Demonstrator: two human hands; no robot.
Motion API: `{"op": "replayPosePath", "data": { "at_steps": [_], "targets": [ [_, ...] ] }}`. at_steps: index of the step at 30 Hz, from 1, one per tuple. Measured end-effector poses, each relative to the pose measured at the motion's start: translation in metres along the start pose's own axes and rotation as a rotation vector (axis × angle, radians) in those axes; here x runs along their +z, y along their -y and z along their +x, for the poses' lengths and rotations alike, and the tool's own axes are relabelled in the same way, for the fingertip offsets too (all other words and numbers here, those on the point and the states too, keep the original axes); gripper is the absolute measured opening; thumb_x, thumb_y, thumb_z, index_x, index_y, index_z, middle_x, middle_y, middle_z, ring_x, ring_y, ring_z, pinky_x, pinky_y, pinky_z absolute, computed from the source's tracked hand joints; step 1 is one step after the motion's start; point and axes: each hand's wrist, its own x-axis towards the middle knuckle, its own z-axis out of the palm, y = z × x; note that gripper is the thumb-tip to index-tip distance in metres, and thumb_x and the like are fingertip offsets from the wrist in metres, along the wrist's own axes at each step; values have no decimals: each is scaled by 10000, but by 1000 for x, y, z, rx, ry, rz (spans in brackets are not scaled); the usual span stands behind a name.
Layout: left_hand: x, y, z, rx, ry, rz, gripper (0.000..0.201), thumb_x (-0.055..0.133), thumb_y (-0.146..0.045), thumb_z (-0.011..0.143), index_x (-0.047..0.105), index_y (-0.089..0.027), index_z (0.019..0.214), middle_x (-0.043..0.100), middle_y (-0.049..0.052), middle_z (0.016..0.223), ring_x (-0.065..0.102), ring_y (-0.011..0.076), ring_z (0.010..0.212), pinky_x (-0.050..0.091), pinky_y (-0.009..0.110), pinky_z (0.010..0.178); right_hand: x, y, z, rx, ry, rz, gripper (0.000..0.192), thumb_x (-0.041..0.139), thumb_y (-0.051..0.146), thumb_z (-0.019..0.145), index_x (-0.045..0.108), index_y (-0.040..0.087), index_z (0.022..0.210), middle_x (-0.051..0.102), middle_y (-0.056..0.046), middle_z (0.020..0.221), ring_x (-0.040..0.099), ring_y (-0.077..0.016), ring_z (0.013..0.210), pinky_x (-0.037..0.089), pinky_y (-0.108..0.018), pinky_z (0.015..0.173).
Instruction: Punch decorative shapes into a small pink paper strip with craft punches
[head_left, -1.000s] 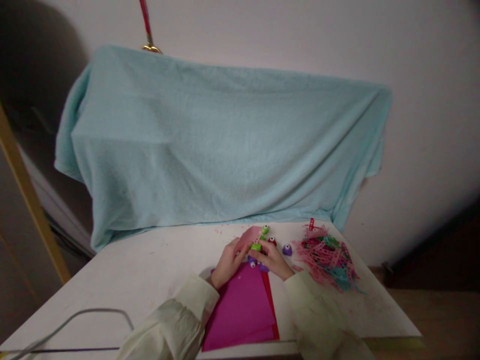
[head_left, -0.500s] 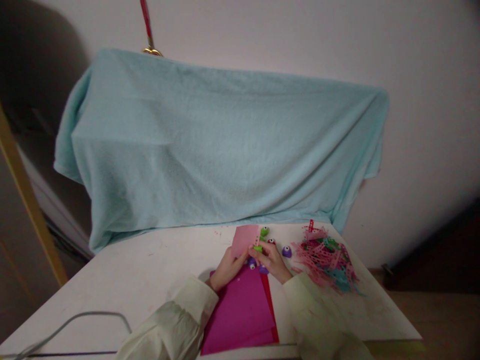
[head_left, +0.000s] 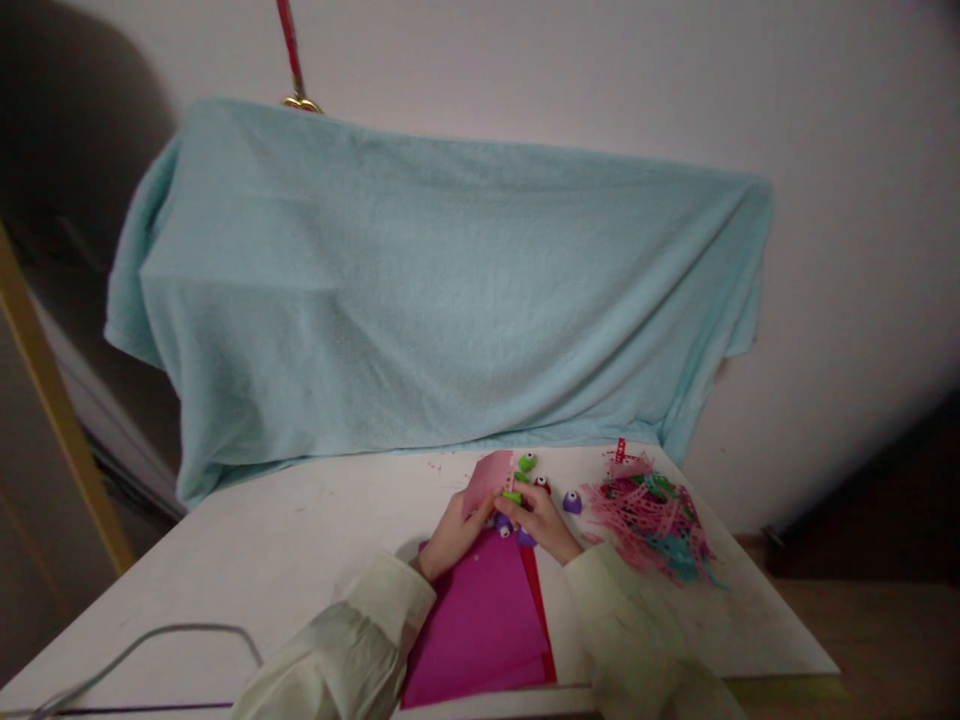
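My left hand (head_left: 452, 535) pinches the lower left part of a sheet of pink paper (head_left: 487, 478) held above the table. A row of small punched holes runs down the paper's right edge. At that edge my right hand (head_left: 541, 520) is closed on a small green craft punch (head_left: 512, 496). Just beneath the hands sit purple punches (head_left: 503, 525), partly hidden by the fingers. Beyond the right hand are another green punch (head_left: 527, 462) and a red one (head_left: 541, 485). A purple punch (head_left: 572, 502) stands to the right.
Magenta sheets (head_left: 474, 630) lie over red paper (head_left: 534, 590) at the table's near side. On the right is a heap of punched paper strips (head_left: 652, 515). A grey cable (head_left: 187, 628) curves at the left. A light blue cloth (head_left: 450, 300) hangs behind the white table (head_left: 300, 540).
The pink paper has tilted slightly and looks darker. Both hands keep nearly the same place and grip, and the whole view has shifted a little.
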Motion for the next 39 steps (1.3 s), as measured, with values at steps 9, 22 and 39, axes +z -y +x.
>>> {"op": "replayPosePath", "data": {
  "at_steps": [9, 22, 39],
  "targets": [
    [-2, -5, 0, -31, -81, 49, 418, 418, -447, 876, 511, -140, 607, 482, -25, 564, 451, 108, 559, 360, 208, 556, -6, 4, -1, 5, -115, 23, 346, 511, 509, 816, 533, 185, 697, 464, 26, 569, 425, -117, 520, 328, -235, 514],
    [-4, -6, 0, -81, -112, 29, 415, 427, -465, 856, 492, -146, 599, 465, -26, 555, 426, 108, 551, 317, 202, 528, -25, 4, 8, 57, -327, 734, 350, 474, 514, 824, 614, 194, 808, 593, -23, 751, 503, -134, 592, 417, -263, 597],
    [-6, -12, 0, -43, -70, 42, 426, 421, -470, 859, 565, -132, 643, 524, -11, 574, 466, 121, 574, 358, 205, 552, -13, 7, 0, -89, -186, -213, 229, 615, 369, 760, 648, 178, 884, 618, -10, 776, 558, -157, 721, 409, -245, 665]
  ]
}}
